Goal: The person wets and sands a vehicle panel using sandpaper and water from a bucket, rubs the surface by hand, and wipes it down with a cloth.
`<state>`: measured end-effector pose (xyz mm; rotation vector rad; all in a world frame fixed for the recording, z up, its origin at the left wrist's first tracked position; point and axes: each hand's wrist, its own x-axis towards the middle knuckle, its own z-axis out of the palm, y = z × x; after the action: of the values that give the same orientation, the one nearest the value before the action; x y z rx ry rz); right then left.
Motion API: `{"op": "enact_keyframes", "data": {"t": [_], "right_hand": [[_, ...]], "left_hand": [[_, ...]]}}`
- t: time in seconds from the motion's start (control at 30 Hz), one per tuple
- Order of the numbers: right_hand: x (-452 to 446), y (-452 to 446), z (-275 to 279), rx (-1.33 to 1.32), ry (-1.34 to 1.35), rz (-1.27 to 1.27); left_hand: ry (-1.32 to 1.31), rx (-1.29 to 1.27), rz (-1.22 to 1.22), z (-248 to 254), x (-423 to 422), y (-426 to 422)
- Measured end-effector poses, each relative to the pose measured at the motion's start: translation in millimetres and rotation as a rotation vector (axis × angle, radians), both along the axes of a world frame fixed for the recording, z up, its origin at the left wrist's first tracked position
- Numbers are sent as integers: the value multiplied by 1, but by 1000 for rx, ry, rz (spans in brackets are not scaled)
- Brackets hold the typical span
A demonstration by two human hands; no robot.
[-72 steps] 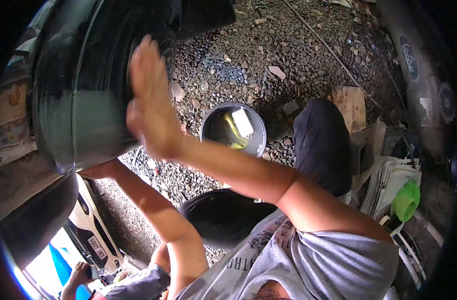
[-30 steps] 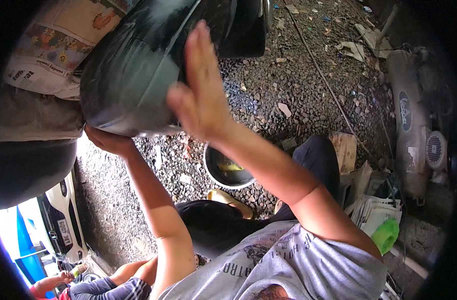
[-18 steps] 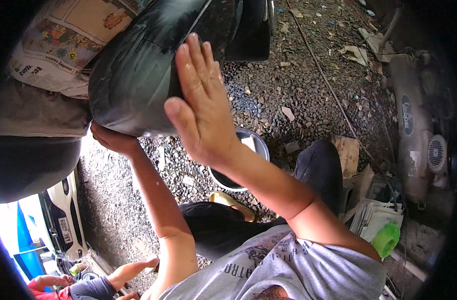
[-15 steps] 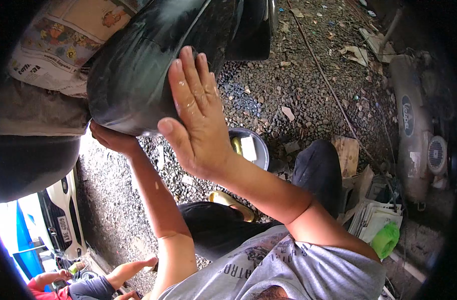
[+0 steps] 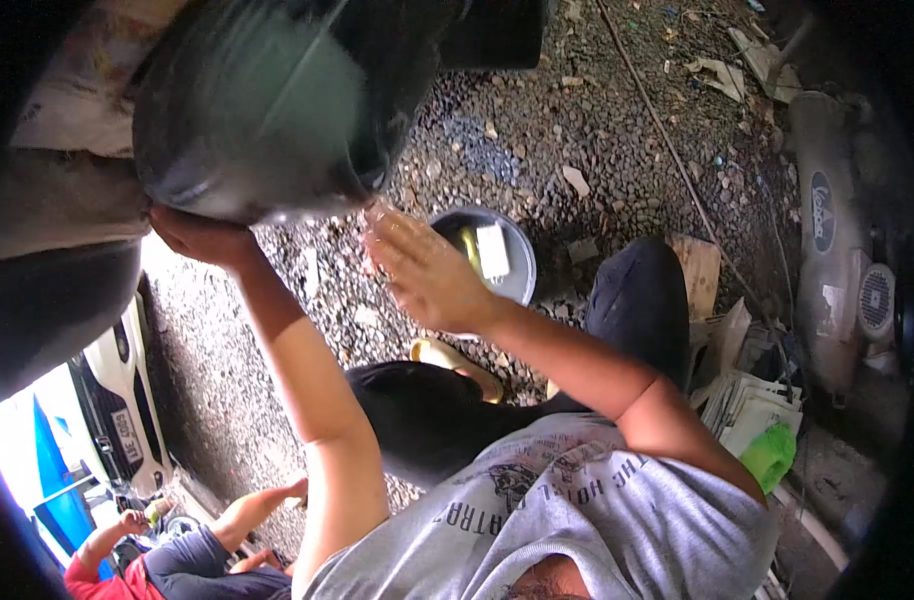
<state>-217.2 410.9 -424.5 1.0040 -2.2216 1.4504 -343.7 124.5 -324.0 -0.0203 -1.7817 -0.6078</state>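
A glossy dark curved panel (image 5: 267, 120) with whitish wet smears fills the upper left. My left hand (image 5: 205, 236) holds its lower edge from below, with its fingertips partly hidden by the panel. Below the panel's right end, my right hand (image 5: 427, 268) is flat, wet and a little blurred, with fingers stretched out and nothing held. Its fingertips are close to the panel's lower edge; whether they touch it I cannot tell. Just behind that hand, a dark bucket (image 5: 525, 262) on the gravel contains a white block (image 5: 493, 251) and something yellow-green (image 5: 471, 246).
Gravel (image 5: 537, 130) surrounds the bucket. At right are a grey Vespa-labelled part (image 5: 817, 290), stacked papers (image 5: 747, 400) and a green bag (image 5: 769, 457). Covered surfaces stand at left. Lower left, another person (image 5: 177, 560) sits near a white vehicle front (image 5: 127, 390).
My right hand has come down off the panel's face to below its edge, fingers still extended. My left hand stays under the panel. The view has shifted, and more of the bucket shows.
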Motion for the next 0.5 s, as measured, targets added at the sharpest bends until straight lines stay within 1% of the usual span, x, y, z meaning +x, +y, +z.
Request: {"op": "enact_keyframes", "data": {"t": [0.03,0.07,0.1,0.13,0.17,0.2,0.23,0.27,0.3,0.33,0.37,0.43,0.47,0.5], "right_hand": [[1,10,-16,-244,-396,171],[-7,16,-56,-44,-307,76],[-14,21,-91,-32,-555,96],[-20,39,-99,81,-874,65],[-28,42,-129,-54,-1260,-24],[-21,44,-136,-190,-1247,-232],[-27,48,-194,-114,-916,-248],[-27,48,-215,-303,-1090,-128],[-23,48,-213,-294,-1149,-157],[-22,47,-204,-284,-1203,-184],[-23,46,-205,-270,-1170,-170],[-29,42,-221,-252,-1105,-147],[-32,42,-225,-203,-1093,-160],[-34,43,-226,-153,-1082,-174]], "left_hand": [[17,-56,40,-3,-4,-7],[15,-142,117,-1,0,-6],[18,-225,197,2,5,-5],[13,-340,304,13,7,10],[-7,-12,52,17,8,20],[53,334,-175,22,8,30],[36,417,-241,31,14,48],[32,556,-361,34,18,49],[39,702,-471,36,22,49],[28,572,-400,32,27,37],[20,441,-330,25,34,26],[-25,221,-47,26,52,37],[12,438,-87,25,67,45],[-60,504,-123,6,85,48]]}}
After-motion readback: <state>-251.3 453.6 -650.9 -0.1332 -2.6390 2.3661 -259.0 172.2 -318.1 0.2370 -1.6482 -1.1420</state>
